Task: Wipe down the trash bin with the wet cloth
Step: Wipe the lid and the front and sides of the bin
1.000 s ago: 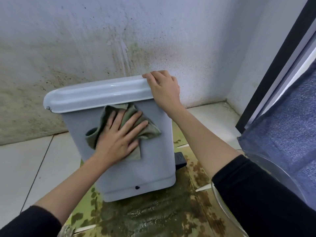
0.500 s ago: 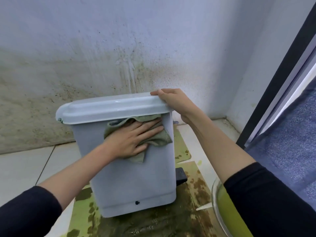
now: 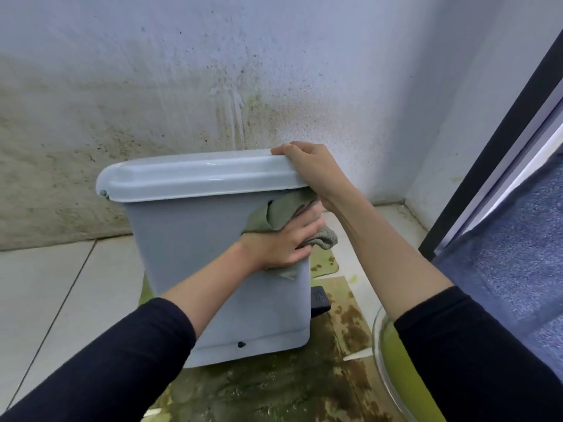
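Bin [image 3: 195, 254] lid shut; left hand [image 3: 283, 245] presses cloth [image 3: 280, 214]; right hand [image 3: 310, 166] grips lid [image 3: 198, 175].

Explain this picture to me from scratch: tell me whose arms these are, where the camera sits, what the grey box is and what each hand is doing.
There is no machine here. A person wears a camera on the head, so the view looks forward and down along their own two arms in dark sleeves.

The grey box is a plastic trash bin with its lid closed, standing on a stained, wet-looking floor in the corner of a spotted wall. A black foot pedal sticks out at its right side.

The right hand grips the right end of the lid. The left hand presses a green cloth against the bin's upper right edge, fingers curling round the corner.

At the lower right is the rim of a bowl with a yellow-green inside.
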The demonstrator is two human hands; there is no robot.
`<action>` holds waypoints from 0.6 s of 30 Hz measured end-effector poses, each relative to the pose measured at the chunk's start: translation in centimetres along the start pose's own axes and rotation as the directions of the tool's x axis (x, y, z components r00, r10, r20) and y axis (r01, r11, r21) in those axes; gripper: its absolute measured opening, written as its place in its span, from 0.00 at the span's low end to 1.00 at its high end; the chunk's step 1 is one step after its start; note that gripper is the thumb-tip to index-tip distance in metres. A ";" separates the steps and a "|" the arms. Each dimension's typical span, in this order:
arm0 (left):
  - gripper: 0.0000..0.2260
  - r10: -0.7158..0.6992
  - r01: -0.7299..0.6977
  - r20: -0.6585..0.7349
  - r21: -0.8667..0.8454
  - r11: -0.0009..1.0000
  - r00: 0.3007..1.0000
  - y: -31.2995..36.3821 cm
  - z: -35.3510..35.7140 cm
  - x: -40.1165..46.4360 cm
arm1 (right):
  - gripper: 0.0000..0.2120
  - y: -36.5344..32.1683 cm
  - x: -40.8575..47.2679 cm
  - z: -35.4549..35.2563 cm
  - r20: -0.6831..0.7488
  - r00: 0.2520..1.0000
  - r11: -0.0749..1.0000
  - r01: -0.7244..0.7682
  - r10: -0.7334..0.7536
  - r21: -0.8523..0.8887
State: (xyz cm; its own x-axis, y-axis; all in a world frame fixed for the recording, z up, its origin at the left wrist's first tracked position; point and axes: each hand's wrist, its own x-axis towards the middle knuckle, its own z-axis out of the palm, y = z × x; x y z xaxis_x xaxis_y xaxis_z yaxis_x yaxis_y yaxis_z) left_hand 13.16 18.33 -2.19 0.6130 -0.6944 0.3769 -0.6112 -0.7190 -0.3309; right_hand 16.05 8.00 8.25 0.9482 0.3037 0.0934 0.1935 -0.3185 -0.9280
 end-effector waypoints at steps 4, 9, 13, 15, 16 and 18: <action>0.21 0.051 0.012 0.333 -0.185 0.983 0.942 6.5 4.3 -4.5 | 0.14 0.0 -0.5 -0.6 0.009 1.000 1.000 -0.011 0.011 0.006; 0.26 0.471 -0.199 0.636 -0.452 0.870 0.612 10.4 7.5 -12.8 | 0.14 0.5 -1.4 -0.3 -0.045 0.999 0.999 -0.005 0.006 0.042; 0.24 0.356 -0.049 0.519 -0.514 0.857 0.777 3.8 5.0 -14.5 | 0.14 0.4 -1.3 0.1 -0.056 0.998 0.998 -0.004 0.008 0.066; 0.22 0.154 -0.047 0.249 -0.389 0.920 0.956 0.8 2.4 -13.5 | 0.14 0.2 -1.0 0.4 -0.065 0.998 0.998 -0.016 0.020 0.064; 0.21 0.067 -0.025 0.138 -0.282 0.959 0.988 0.0 1.6 -13.0 | 0.14 0.2 -0.8 0.5 -0.071 0.997 0.997 -0.021 0.026 0.067; 0.22 -0.049 0.047 -0.033 -0.075 0.996 0.998 0.0 1.2 -11.9 | 0.14 0.2 -0.7 0.7 -0.082 0.996 0.998 -0.025 0.030 0.064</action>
State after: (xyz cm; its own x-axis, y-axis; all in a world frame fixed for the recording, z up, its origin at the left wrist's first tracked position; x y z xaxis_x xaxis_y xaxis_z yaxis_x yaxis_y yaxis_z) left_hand 6.48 26.55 -7.68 0.6257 -0.6569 0.4207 -0.6178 -0.7466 -0.2470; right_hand 15.27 8.35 7.71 0.9710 0.2195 0.0945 0.1531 -0.2676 -0.9513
